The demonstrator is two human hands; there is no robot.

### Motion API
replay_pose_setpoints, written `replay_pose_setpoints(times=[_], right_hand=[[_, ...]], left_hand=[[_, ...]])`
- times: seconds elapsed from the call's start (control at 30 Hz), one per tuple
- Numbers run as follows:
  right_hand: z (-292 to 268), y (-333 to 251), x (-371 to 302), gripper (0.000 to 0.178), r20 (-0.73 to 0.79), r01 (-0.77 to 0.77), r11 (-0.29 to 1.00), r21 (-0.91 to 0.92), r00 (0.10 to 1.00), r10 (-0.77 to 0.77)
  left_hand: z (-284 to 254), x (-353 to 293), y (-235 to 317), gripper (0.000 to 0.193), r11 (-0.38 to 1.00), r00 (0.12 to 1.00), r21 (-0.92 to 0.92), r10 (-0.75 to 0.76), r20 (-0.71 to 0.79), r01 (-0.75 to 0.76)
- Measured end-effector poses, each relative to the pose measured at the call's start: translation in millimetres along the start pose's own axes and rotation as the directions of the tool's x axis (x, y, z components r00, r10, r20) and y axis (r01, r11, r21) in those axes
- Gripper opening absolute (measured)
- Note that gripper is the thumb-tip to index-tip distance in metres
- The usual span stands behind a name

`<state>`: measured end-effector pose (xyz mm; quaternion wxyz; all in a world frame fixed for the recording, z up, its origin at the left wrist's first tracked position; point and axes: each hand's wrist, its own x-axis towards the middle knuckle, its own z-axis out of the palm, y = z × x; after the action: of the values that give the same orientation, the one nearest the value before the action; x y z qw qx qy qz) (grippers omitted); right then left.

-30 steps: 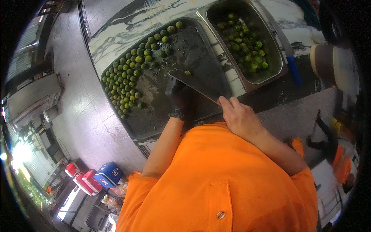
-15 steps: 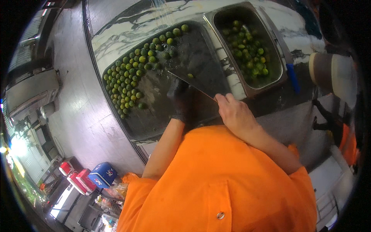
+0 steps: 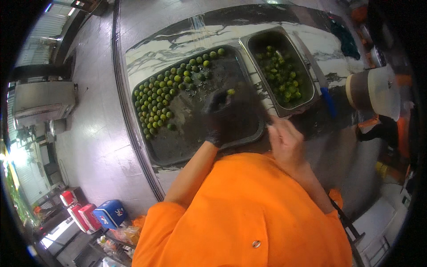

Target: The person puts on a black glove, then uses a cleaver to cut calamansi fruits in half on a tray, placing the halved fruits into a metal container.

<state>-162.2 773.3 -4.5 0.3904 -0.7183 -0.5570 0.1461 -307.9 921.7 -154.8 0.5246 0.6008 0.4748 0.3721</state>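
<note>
My left hand (image 3: 216, 116), in a black glove, is over the dark tray (image 3: 153, 154) with its fingers curled. What they hold, if anything, is lost against the dark tray. Beside the fingertips lies a small green citrus piece (image 3: 231, 91). My bare right hand (image 3: 287, 141) grips a knife (image 3: 266, 115) at the tray's right edge; its blade is smeared by motion. Whole small green limes (image 3: 155, 100) crowd the tray's left and far sides. To the right, a deep steel pan (image 3: 311, 99) holds cut limes (image 3: 280, 73).
A second knife with a blue handle (image 3: 328, 101) lies right of the pan on the marble-patterned counter (image 3: 178, 40). Beyond it stands a pale round container (image 3: 378, 92). Down at the left are a blue cooler box (image 3: 111, 214) and red boxes (image 3: 84, 217).
The knife has swung from across my left hand's fingertips toward the right, with my right hand drawn slightly right and down. The whole view has shifted a little.
</note>
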Motion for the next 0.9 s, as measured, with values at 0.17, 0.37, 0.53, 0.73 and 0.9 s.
replay_pose_setpoints(times=[0.17,0.37,0.53,0.73,0.9], right_hand=[[-44.7,3.9,-24.9,0.022,-0.229,-0.175,0.982,-0.076,0.961,0.153],[-65.1,1.6,-51.0,0.019,-0.272,-0.35,0.931,-0.1,0.91,0.313],[-50.9,-7.6,-58.1,0.02,-0.31,-0.224,0.973,-0.057,0.93,0.195],[-54.3,-7.1,-66.7,0.024,-0.259,-0.222,0.975,0.0,0.942,0.215],[-34.2,-1.0,-53.5,0.029,0.043,-0.267,0.964,-0.001,0.963,0.266]], left_hand=[[27.8,59.5,69.5,0.019,0.909,0.907,0.055,0.405,0.111,-0.413],[-9.7,181.2,42.8,0.023,0.426,0.819,0.7,0.328,0.47,-0.573],[8.2,193.5,34.0,0.022,0.149,0.781,0.771,0.226,0.583,-0.619],[-5.9,102.6,66.7,0.02,0.766,0.858,0.403,0.377,0.35,-0.501],[-43.6,18.5,34.3,0.025,0.984,0.954,-0.09,-0.126,0.271,0.156]])
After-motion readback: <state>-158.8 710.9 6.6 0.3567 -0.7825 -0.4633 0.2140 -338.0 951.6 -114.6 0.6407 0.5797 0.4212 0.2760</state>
